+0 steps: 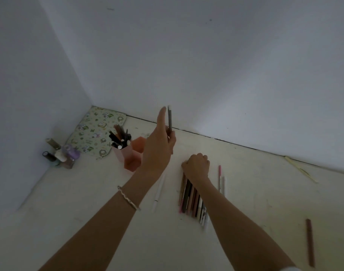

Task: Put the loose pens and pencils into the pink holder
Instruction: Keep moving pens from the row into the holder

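Note:
The pink holder [128,156] stands left of centre on the pale table, with several dark pens sticking out of its tallest cell. My left hand [159,145] is raised just right of the holder and grips a grey pen [169,118] upright. My right hand [197,165] is curled with its fingers down on the far end of a bundle of loose pens and pencils [192,200] lying on the table. A white pen [159,192] lies under my left forearm. Two thin pens [221,179], one pink, lie right of my right wrist. A brown pencil [310,242] lies far right.
A patterned green pouch [96,132] lies in the back corner. Several small bottles [59,153] stand by the left wall. White walls close the table at the back and left. A pale yellow strip [302,170] lies along the back edge at right.

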`<state>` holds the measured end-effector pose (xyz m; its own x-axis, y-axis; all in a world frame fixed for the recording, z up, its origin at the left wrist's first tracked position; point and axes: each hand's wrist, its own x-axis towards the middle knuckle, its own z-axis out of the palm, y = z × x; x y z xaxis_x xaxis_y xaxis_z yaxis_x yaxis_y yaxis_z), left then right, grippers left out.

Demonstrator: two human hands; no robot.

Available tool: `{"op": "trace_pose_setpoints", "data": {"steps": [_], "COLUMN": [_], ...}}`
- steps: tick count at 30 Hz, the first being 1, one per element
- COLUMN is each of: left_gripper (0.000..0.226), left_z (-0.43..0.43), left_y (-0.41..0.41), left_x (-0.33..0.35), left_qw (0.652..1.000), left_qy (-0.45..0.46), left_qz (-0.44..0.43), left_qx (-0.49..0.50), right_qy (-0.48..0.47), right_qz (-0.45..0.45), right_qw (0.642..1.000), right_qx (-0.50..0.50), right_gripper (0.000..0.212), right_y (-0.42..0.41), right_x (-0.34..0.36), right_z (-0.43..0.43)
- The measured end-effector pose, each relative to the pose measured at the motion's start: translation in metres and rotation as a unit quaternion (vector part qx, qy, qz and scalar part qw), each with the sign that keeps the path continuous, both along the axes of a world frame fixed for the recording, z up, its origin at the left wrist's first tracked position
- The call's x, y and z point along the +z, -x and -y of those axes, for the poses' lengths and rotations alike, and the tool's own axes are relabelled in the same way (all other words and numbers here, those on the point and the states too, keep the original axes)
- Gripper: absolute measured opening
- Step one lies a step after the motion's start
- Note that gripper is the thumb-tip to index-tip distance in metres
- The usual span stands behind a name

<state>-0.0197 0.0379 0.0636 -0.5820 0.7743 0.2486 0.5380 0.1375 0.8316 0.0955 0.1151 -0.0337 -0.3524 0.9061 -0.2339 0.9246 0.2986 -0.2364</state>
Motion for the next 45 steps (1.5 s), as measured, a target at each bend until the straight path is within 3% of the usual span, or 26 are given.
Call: {"op": "trace_pose_setpoints", "data": {"steps": [2,5,10,14,17,19,22,25,29,31,34,36,38,41,45], "left_gripper": [0.084,0.084,0.072,0.064,0.034,0.021,0.025,0.029,0.031,0.029,0.013,0.006,0.012,0.038,0.06], "left_z": [0.009,0.026,0.057,0.069,0.079,0.085,0.094,0.098,0.094,0.089,0.079,0.072,0.065,0.062,0.068], "left_y": [0.012,0.045,0.097,0.102,0.102,0.104,0.109,0.11,0.099,0.085,0.053,0.03,0.007,-0.019,-0.033], "left_x": [0.01,0.029,0.037,0.013,-0.01,-0.02,-0.018,-0.006,0.006,0.009,0.008,-0.002,-0.022,-0.062,-0.094], "left_qw": [0.999,0.99,0.961,0.969,0.958,0.937,0.928,0.935,0.953,0.964,0.98,0.992,0.986,0.931,0.877], "left_qy": [-0.033,-0.118,-0.173,-0.062,0.005,-0.001,-0.068,-0.092,-0.106,-0.089,-0.061,0.012,0.141,0.33,0.431], "left_qz": [0.003,-0.008,-0.03,-0.081,-0.212,-0.281,-0.259,-0.206,-0.141,-0.108,-0.061,-0.059,-0.076,-0.151,-0.204], "left_qx": [0.012,0.078,0.213,0.224,0.195,0.208,0.259,0.273,0.245,0.227,0.181,0.114,0.04,-0.035,-0.054], "right_qy": [0.046,0.096,0.005,-0.065,-0.095,-0.107,-0.129,-0.143,-0.14,-0.141,-0.146,-0.146,-0.124,-0.096,-0.1], "right_qz": [-0.099,-0.315,-0.509,-0.566,-0.59,-0.608,-0.637,-0.619,-0.475,-0.405,-0.422,-0.454,-0.449,-0.439,-0.435], "right_qw": [0.993,0.935,0.85,0.816,0.799,0.785,0.76,0.771,0.848,0.868,0.874,0.874,0.884,0.893,0.894], "right_qx": [-0.037,-0.129,-0.132,-0.096,-0.071,-0.051,-0.009,0.049,0.187,0.248,0.191,0.097,0.036,-0.009,-0.032], "right_gripper": [0.028,0.024,0.006,0.02,0.016,0.014,0.013,0.014,0.011,0.013,0.021,0.025,0.03,0.029,0.024], "right_y": [0.012,0.031,0.05,0.061,0.069,0.076,0.092,0.11,0.122,0.12,0.102,0.082,0.06,0.032,0.007], "right_x": [0.006,0.037,0.097,0.121,0.13,0.134,0.14,0.136,0.111,0.097,0.086,0.086,0.086,0.084,0.073], "right_z": [0.0,-0.007,-0.009,0.004,0.015,0.023,0.038,0.052,0.066,0.07,0.062,0.049,0.034,0.02,0.018]}}
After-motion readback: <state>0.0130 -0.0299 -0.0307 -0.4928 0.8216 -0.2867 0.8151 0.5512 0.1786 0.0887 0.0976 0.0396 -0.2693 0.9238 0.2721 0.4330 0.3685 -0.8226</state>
